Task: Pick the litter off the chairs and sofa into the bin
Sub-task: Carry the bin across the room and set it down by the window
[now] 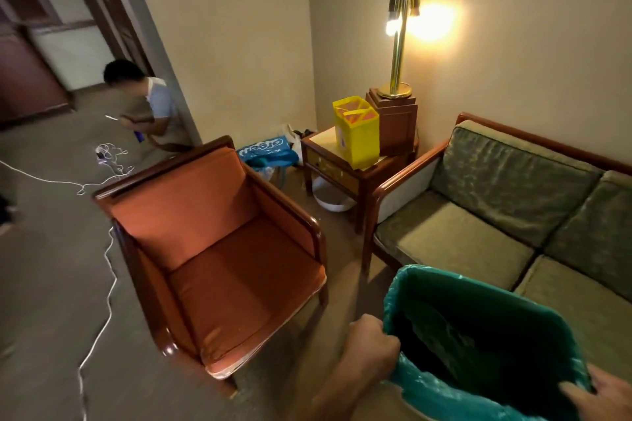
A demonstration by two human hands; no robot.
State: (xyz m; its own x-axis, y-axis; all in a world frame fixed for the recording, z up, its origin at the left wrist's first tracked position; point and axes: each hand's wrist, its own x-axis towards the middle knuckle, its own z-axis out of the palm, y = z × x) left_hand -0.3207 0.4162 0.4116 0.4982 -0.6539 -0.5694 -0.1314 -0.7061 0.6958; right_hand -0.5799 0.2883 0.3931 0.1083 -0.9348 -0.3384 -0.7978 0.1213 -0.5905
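I hold a bin (444, 284) lined with a teal plastic bag low at the front right, its mouth tilted toward me. My left hand (371, 340) grips the bin's left rim and my right hand (596, 393) grips the right rim at the frame's edge. An orange armchair (219, 249) with a wooden frame stands to the left of the bin, and I see no litter on its seat. A green sofa (506, 212) runs along the right wall behind the bin; the cushions in view are bare. The bin's inside is dark.
A wooden side table (342, 167) between chair and sofa carries a yellow paper bag (357, 131) and a lit brass lamp (400, 41). Blue bags (266, 150) lie behind the chair. A white cable (102, 284) trails over the carpet at left, near a crouching person (150, 106).
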